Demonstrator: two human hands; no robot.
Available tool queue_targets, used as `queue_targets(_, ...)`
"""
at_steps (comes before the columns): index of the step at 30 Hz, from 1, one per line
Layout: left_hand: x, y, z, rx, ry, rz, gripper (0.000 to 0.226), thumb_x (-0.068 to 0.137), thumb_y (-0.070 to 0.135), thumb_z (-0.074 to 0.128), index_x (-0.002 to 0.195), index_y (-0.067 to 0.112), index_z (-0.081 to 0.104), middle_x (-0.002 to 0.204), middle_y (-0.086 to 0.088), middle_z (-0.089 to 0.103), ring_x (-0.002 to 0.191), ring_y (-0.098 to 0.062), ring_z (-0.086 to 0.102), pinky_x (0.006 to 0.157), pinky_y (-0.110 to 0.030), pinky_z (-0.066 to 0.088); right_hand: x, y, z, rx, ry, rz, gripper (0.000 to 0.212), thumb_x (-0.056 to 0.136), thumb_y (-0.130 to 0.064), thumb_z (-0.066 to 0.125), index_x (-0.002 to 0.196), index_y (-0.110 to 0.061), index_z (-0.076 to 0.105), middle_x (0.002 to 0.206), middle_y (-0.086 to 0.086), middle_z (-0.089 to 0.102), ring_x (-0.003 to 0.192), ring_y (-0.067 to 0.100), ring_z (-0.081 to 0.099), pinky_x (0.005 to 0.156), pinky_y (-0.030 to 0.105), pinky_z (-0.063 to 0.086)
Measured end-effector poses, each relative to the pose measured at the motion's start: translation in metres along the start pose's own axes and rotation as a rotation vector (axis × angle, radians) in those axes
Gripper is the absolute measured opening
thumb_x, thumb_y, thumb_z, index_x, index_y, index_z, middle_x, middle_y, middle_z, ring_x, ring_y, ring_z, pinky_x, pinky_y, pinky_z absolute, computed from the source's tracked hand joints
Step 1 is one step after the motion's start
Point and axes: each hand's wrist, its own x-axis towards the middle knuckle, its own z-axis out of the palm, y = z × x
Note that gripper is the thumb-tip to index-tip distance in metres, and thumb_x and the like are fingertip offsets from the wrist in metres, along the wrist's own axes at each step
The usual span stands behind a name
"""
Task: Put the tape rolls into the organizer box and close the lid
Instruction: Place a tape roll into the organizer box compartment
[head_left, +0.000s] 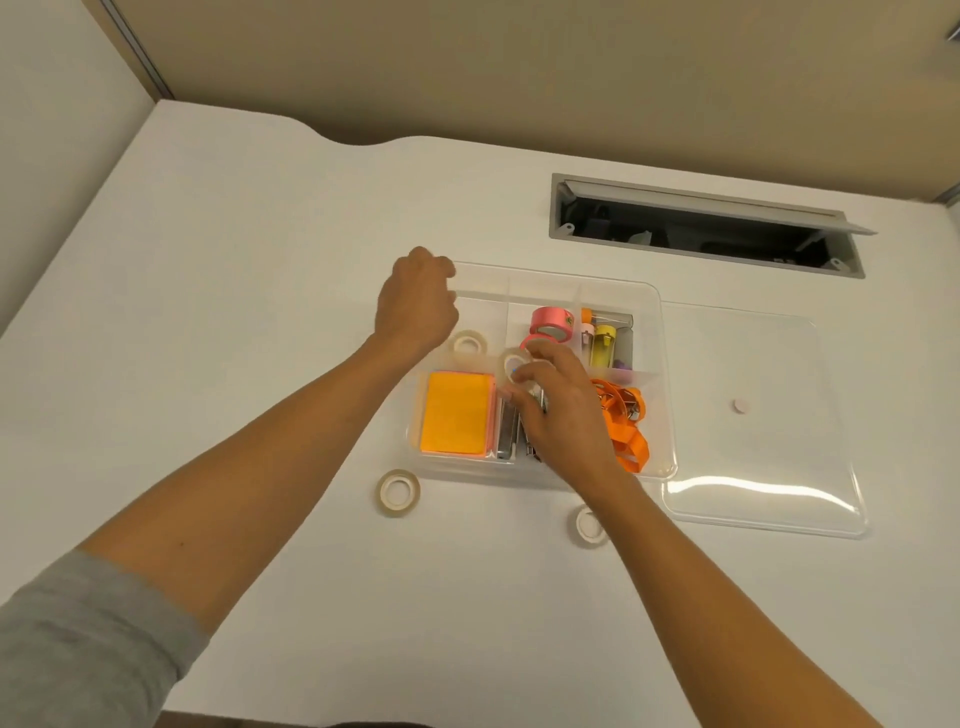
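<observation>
Right grip (550, 400) pinches clear tape roll (513, 366).

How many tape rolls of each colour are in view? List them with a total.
Pink tape rolls: 2
Whitish translucent tape rolls: 4
Total: 6

Desk (234, 312) left bare — lid (753, 415) blocking right

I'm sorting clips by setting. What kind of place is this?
Probably an office desk or cubicle: a white desk with a built-in cable hatch, beige partition walls behind, and a clear organizer box of stationery.
</observation>
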Motion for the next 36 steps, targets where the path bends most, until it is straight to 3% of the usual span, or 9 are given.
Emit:
queue_targets(5, -0.016, -0.026, -0.001, -0.272, -0.099, -0.259, 0.044, 0.087, 0.021, 0.066, 0.127, 0.013, 0.053, 0.126, -0.012, 0.055, 0.108, -0.028, 0.058, 0.085, -0.031, 0.047, 0.066, 0.003, 0.006, -0.231, -0.146, -0.181, 0.015, 0.088, -0.015, 0.065, 0.096, -0.003, 0.070, 0.119, 0.014, 0.057, 0.106, 0.027, 0.052, 0.081, 0.034, 0.049)
queue_targets(9, -0.022, -0.034, -0.004, -0.424, -0.181, -0.342, 0.036, 0.085, 0.018, 0.068, 0.120, 0.011, 0.058, 0.107, -0.014, 0.068, 0.088, -0.028, 0.066, 0.084, -0.040, 0.056, 0.103, 0.007, 0.014, -0.355, -0.393, -0.253, 0.014, 0.087, -0.008, 0.065, 0.102, -0.008, 0.066, 0.114, 0.010, 0.052, 0.095, 0.025, 0.052, 0.072, 0.037, 0.050)
queue_targets(12, -0.021, -0.033, -0.006, -0.438, -0.183, -0.374, 0.035, 0.084, 0.017, 0.070, 0.117, 0.012, 0.059, 0.096, -0.012, 0.071, 0.073, -0.024, 0.068, 0.074, -0.033, 0.057, 0.115, 0.009, 0.019, -0.417, -0.561, -0.293, 0.017, 0.085, -0.002, 0.064, 0.100, -0.010, 0.066, 0.112, 0.009, 0.052, 0.089, 0.025, 0.052, 0.071, 0.036, 0.048)
queue_targets(17, -0.021, -0.034, -0.004, -0.430, -0.184, -0.368, 0.035, 0.083, 0.018, 0.070, 0.116, 0.012, 0.059, 0.093, -0.012, 0.071, 0.073, -0.026, 0.069, 0.078, -0.038, 0.058, 0.132, 0.007, 0.022, -0.478, -0.698, -0.343, 0.020, 0.079, -0.005, 0.071, 0.096, -0.015, 0.072, 0.108, 0.006, 0.056, 0.093, 0.025, 0.052, 0.073, 0.037, 0.048)
queue_targets(20, -0.019, -0.035, -0.004, -0.442, -0.185, -0.360, 0.034, 0.083, 0.018, 0.070, 0.115, 0.012, 0.059, 0.090, -0.012, 0.071, 0.069, -0.024, 0.068, 0.075, -0.037, 0.059, 0.140, 0.002, 0.023, -0.557, -0.753, -0.414, 0.020, 0.077, -0.011, 0.074, 0.094, -0.021, 0.074, 0.106, 0.002, 0.060, 0.096, 0.023, 0.051, 0.069, 0.032, 0.041)
queue_targets(25, -0.019, -0.035, -0.003, -0.417, -0.187, -0.351, 0.034, 0.084, 0.018, 0.070, 0.115, 0.015, 0.057, 0.092, -0.009, 0.069, 0.066, -0.020, 0.066, 0.059, -0.023, 0.052, 0.142, -0.002, 0.034, -0.656, -0.784, -0.501, 0.028, 0.081, -0.012, 0.071, 0.106, -0.024, 0.072, 0.103, 0.001, 0.060, 0.097, 0.023, 0.049, 0.070, 0.033, 0.039)
queue_targets(30, -0.019, -0.036, -0.002, -0.431, -0.197, -0.355, 0.036, 0.084, 0.019, 0.069, 0.117, 0.015, 0.057, 0.094, -0.009, 0.070, 0.069, -0.022, 0.067, 0.059, -0.023, 0.052, 0.142, 0.000, 0.036, -0.677, -0.771, -0.490, 0.023, 0.081, -0.011, 0.067, 0.101, -0.020, 0.073, 0.094, 0.004, 0.063, 0.087, 0.024, 0.051, 0.071, 0.039, 0.048)
queue_targets(36, -0.019, -0.035, -0.004, -0.424, -0.194, -0.350, 0.036, 0.084, 0.018, 0.069, 0.118, 0.015, 0.056, 0.095, -0.009, 0.070, 0.070, -0.022, 0.067, 0.061, -0.024, 0.052, 0.141, 0.004, 0.039, -0.660, -0.751, -0.452, 0.025, 0.083, -0.013, 0.066, 0.107, -0.017, 0.071, 0.096, 0.007, 0.064, 0.086, 0.026, 0.053, 0.072, 0.039, 0.047)
